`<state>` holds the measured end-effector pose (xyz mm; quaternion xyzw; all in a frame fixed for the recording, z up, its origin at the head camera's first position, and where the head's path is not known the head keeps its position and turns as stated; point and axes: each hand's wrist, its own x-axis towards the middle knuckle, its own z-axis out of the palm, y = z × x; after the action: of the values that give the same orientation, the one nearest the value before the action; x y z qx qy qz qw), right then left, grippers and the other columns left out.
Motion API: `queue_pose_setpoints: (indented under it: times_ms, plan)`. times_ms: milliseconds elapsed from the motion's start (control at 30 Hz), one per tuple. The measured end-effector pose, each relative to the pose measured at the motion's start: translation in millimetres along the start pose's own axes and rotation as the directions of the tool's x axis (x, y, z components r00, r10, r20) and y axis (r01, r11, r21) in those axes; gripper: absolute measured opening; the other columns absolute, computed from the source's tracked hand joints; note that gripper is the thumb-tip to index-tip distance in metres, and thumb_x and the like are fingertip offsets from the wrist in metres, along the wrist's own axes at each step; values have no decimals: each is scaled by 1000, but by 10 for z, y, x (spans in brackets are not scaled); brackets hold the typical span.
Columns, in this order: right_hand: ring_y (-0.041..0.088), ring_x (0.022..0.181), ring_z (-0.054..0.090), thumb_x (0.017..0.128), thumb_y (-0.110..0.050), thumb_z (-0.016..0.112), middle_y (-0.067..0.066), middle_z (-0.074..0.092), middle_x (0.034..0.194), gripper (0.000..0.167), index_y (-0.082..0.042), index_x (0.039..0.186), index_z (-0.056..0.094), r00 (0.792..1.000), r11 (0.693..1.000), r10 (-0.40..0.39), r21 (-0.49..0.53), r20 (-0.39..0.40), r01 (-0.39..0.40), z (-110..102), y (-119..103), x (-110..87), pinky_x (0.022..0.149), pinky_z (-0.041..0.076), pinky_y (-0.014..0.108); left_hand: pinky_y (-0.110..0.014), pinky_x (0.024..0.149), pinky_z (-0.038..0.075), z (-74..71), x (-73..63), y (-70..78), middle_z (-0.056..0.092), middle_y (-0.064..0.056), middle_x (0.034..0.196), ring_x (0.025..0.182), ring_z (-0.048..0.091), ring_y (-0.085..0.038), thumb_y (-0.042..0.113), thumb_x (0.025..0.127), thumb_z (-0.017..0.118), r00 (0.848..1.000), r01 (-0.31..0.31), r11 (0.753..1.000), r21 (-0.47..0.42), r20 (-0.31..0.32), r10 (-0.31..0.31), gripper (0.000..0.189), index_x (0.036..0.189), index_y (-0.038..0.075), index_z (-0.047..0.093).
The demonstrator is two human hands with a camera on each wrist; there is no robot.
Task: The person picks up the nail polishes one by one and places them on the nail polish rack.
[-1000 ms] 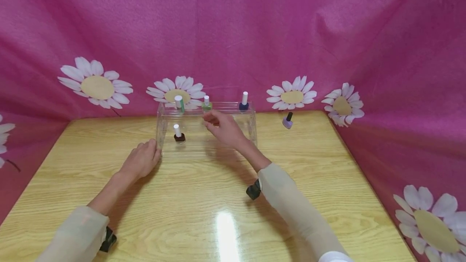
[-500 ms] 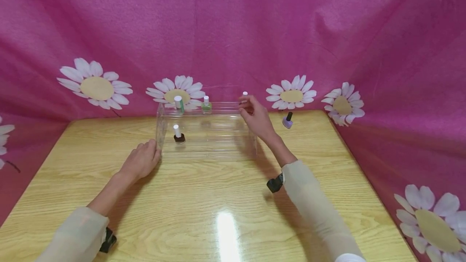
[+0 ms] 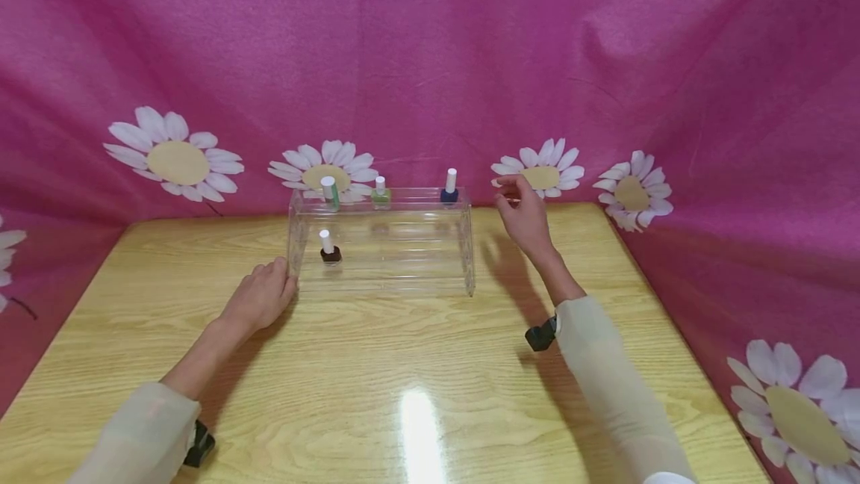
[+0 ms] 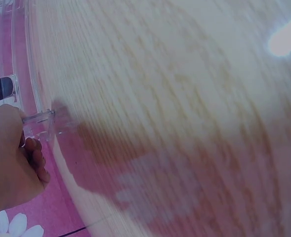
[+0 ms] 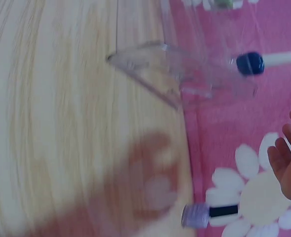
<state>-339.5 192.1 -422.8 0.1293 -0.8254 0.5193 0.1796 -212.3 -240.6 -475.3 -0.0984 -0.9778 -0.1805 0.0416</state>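
My left hand [image 3: 260, 294] grips the lower left side of a clear acrylic step rack [image 3: 416, 200]; its curled fingers show in the left wrist view. On the rack's top tier stand a white-capped green-sided bottle [image 3: 330, 193], a light green nail polish [image 3: 381, 194] and a navy nail polish [image 3: 449, 190]. A dark nail polish [image 3: 331, 251] stands lower, at the left. Right of the rack, my right hand [image 3: 526, 222] hovers with loosely bent fingers, holding nothing. It hides the lilac nail polish [image 5: 196, 216] from the head view; the right wrist view shows that black-capped bottle apart from the fingers.
The rack stands near the back of a wooden table [image 3: 363, 364]. A pink cloth [image 3: 430, 58] with daisies hangs behind and at both sides. Each forearm wears a black wrist camera [image 3: 541, 334].
My right hand has travelled right, from the light green bottle past the navy one to beyond the rack's right end. The left hand and the rack's bottles have stayed put.
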Motion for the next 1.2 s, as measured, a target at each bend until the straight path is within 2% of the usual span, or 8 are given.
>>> queue_pose_setpoints:
  times_ms: [133,267,333,433,600,867,1200]
  plan:
    - [34,103,60,91,3,62,23,64,110,27,5,118,61,999,997,-14,-82,-44,10,-122,131,1,88,48,40,-51,66,44,0,-1,0,56,-13,80,77,55,-36,17,102,47,1000,2,1000,-2,4,-2,18,93,1,49]
    - [42,109,54,88,2,66,28,60,115,31,6,118,60,996,984,-42,-177,-81,27,-225,280,-6,90,45,48,-52,67,45,-9,0,-4,57,-14,82,79,55,-37,17,102,47,1000,7,1000,3,7,-7,18,94,1,49]
    - [43,112,51,88,1,66,28,58,118,33,5,119,59,996,981,-20,-194,-91,2,-267,355,-17,94,41,49,-52,68,45,-9,1,-6,57,-14,83,80,55,-37,17,102,46,1000,8,1000,5,8,-8,18,94,1,49]
    - [41,116,49,88,-1,66,27,55,121,36,4,122,57,994,981,45,-186,-101,-63,-316,453,-40,99,38,48,-51,67,44,2,6,-12,57,-13,82,80,55,-37,18,102,46,1000,3,1000,2,5,-3,18,94,1,48]
    - [42,118,46,89,-4,67,27,47,128,46,4,130,50,985,977,159,-134,-73,-168,-360,545,-82,101,35,48,-51,68,44,13,12,-22,56,-12,81,78,54,-37,17,102,46,1000,-3,1000,2,2,3,17,94,2,48]
    - [44,122,44,86,6,68,28,44,134,51,7,132,45,975,973,217,-71,-44,-220,-303,642,-84,105,35,51,-53,71,44,22,3,-40,58,-15,86,83,54,-38,19,103,45,1000,11,1000,1,21,-11,19,98,1,49]
    - [39,121,42,88,4,66,27,35,136,52,2,134,41,955,955,282,-72,-89,-289,-230,698,-100,102,37,46,-52,70,44,18,-2,-32,58,-15,86,81,55,-38,18,102,45,1000,1,1000,1,9,-1,19,96,1,49]
